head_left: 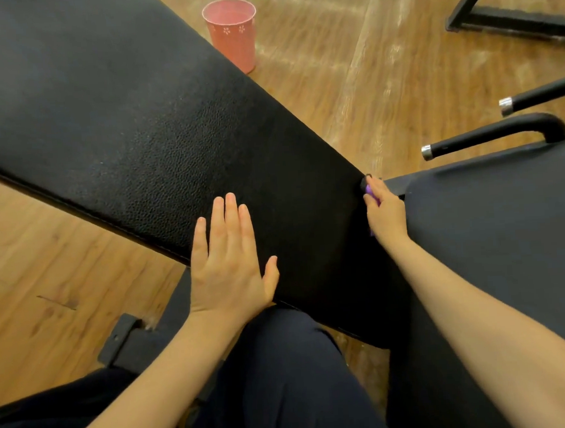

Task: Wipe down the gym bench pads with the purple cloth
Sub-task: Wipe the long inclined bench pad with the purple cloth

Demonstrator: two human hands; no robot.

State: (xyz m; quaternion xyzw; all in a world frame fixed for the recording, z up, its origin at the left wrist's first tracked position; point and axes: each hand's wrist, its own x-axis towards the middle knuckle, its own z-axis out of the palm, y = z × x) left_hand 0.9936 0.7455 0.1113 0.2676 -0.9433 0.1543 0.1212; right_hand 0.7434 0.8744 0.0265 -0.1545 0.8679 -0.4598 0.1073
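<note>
Purple cloth (372, 198) mostly hidden, bunched under right hand (385, 211), whose grip curls round it at long pad's (158, 122) right edge, in the gap beside seat pad (505, 235) | left hand (229, 259) flat, fingers straight, holding nothing, likely steadying the bench | pad: black, pebbled, matte.

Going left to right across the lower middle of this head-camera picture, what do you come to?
Wooden floor → left hand flat on the long black pad → right hand gripping the purple cloth → second dark pad.
</note>
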